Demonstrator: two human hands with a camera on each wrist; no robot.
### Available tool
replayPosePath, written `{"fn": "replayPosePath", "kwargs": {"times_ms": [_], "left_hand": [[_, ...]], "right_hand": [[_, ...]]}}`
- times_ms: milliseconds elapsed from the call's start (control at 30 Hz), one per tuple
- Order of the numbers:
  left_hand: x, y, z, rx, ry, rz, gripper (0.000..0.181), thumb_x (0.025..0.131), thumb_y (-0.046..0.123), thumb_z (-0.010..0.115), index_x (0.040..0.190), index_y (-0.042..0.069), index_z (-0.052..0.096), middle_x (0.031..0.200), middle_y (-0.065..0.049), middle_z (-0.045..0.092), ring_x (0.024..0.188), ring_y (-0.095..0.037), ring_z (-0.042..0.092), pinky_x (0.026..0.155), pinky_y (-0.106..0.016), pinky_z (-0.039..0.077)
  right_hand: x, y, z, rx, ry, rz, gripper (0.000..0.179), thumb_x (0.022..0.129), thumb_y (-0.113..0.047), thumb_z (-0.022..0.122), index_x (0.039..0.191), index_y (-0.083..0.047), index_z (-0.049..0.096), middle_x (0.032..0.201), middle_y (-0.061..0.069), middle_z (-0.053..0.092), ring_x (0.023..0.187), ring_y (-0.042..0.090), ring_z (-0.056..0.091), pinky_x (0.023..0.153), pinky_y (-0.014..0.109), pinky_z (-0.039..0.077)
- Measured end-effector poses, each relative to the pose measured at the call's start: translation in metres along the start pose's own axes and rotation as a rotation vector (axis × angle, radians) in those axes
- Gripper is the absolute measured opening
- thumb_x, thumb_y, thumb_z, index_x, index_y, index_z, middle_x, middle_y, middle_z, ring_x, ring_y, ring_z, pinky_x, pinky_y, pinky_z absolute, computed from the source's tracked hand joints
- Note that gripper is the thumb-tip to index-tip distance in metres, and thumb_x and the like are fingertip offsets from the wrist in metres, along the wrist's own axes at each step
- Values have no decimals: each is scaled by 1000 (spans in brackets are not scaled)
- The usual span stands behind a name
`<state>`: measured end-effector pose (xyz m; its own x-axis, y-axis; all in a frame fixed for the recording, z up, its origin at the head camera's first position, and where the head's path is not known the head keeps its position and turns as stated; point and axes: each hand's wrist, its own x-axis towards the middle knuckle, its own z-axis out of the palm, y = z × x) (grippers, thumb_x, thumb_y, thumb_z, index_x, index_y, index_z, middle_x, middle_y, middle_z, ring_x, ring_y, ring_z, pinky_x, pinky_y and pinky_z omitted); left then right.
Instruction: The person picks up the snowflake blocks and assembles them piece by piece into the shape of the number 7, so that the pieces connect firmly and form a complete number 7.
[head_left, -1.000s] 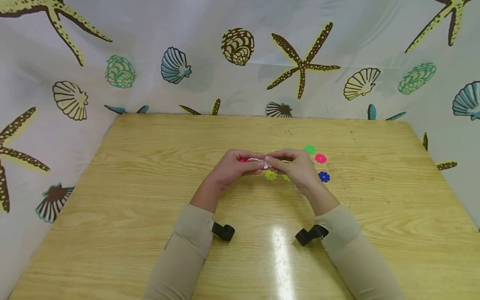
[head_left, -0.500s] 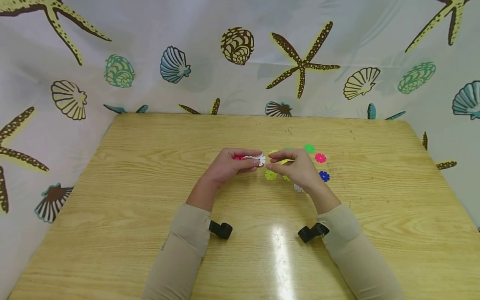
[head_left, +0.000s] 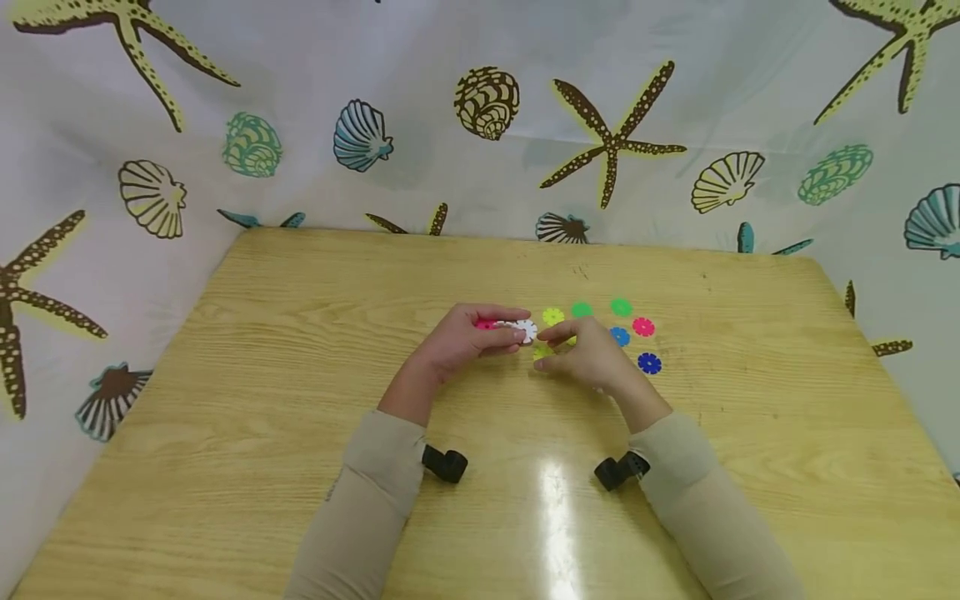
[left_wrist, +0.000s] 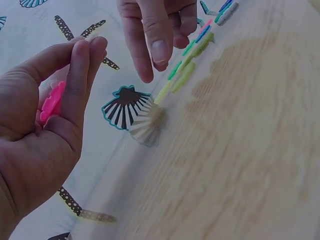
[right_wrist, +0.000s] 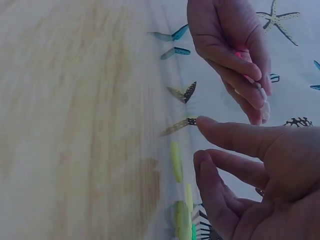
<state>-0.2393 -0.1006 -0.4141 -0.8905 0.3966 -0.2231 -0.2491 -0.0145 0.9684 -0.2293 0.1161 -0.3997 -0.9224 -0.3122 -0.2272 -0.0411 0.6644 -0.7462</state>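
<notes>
My left hand [head_left: 461,342] pinches a white notched snowflake disc [head_left: 529,331] between thumb and fingers. A pink snowflake disc [head_left: 487,325] shows behind the thumb in the same grip, with more white between the two, partly covered by the fingers. In the right wrist view the white disc's edge [right_wrist: 265,107] sticks out past the left fingertips. Just to the right, my right hand [head_left: 592,354] holds nothing, thumb and fingers apart, above the discs lying on the table. A yellow disc [head_left: 542,353] lies beside its thumb tip, partly covered.
Several loose discs lie flat around the right hand: yellow [head_left: 553,316], green [head_left: 621,307], pink [head_left: 643,327], light blue [head_left: 619,337] and dark blue [head_left: 649,363]. The wooden table [head_left: 300,283] ends at a shell-patterned cloth [head_left: 420,125] behind.
The right hand has let go of the white disc, moved apart from the left hand and lowered toward the loose discs. The left hand keeps its hold on the white and pink discs.
</notes>
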Motion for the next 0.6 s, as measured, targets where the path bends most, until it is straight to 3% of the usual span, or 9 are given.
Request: {"fn": "replayPosePath", "kwargs": {"times_ms": [333, 600], "left_hand": [[2, -1, 4, 23, 10, -13, 43, 90, 6, 73, 132, 5, 65, 131, -13, 64, 99, -14, 71, 89, -28, 60], [1, -1, 4, 25, 28, -17, 44, 89, 6, 74, 132, 6, 65, 127, -13, 65, 98, -12, 71, 90, -29, 60]], "right_hand": [[9, 5, -9, -138, -61, 22, 39, 83, -21, 83, 117, -6, 73, 124, 13, 68, 125, 33, 57, 110, 49, 46], [12, 6, -5, -167, -56, 6, 29, 85, -17, 81, 110, -5, 75, 114, 11, 72, 115, 30, 62, 105, 47, 49]]}}
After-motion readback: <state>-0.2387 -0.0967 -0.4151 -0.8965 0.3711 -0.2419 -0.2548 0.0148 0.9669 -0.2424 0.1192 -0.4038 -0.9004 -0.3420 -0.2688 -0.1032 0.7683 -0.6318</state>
